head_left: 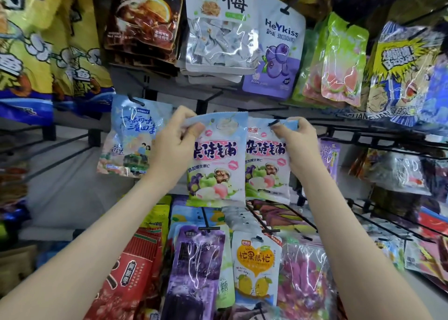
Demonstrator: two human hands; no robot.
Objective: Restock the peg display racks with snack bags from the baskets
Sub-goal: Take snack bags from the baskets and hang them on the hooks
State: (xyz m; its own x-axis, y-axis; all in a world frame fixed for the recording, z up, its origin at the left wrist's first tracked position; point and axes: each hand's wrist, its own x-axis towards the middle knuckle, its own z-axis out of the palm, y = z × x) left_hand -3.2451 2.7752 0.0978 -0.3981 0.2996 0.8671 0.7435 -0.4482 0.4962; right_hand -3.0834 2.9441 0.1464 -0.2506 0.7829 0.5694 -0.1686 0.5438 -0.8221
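Far left, a pale blue bag (pixel 131 138) is hanging on the rack. Next, the left hand (pixel 173 138) is pinching the top left corner of a fruit-candy bag (pixel 214 164), fingers curled. A twin bag (pixel 266 164) is hanging alongside, edges touching, a black peg tip (pixel 274 122) showing at its hole. The right hand (pixel 299 142) is pinching its top right corner.

Left arm (pixel 97 235) and right arm (pixel 351 235) bare along their visible length — left hand (pixel 174 138) and right hand (pixel 300 145) bare too, fingers slender.
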